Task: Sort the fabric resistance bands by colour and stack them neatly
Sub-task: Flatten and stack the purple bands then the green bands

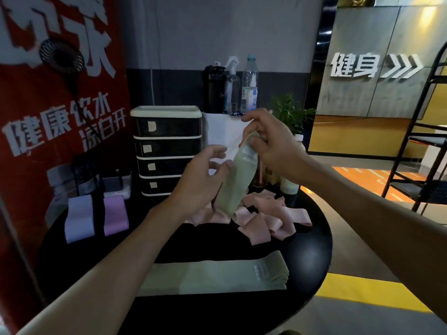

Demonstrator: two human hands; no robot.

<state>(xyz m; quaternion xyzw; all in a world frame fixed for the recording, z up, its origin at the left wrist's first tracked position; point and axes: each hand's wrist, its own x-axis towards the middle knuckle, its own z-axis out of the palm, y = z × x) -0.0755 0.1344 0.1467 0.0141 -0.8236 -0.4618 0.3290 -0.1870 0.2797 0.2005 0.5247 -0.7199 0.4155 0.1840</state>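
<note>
At the far left of the frame hangs a red banner (48, 122) with white lettering. Below it, on the black tabletop (205, 240), a lilac band (79, 218) and a purple band (115, 215) lie flat side by side, just apart. Behind them stands a set of black drawers (167, 151) with pale trim.

In the middle the left hand (205, 180) is raised over the tabletop, its fingers curled and its thumb on the left edge of a green band (238, 180), which it holds upright with the lower end hanging free. Low in the frame a green stack (217, 274) of flat bands lies crosswise near the front edge. Bottles (232, 88) stand at the back, upper centre.

The right hand (273, 146) pinches the top end of the green band between thumb and fingers. Beneath it, right of centre, pink bands (263, 218) lie in a loose heap, folded and overlapping. A plant (290, 112) shows behind the hand, and a black rack (420, 141) fills the right edge.
</note>
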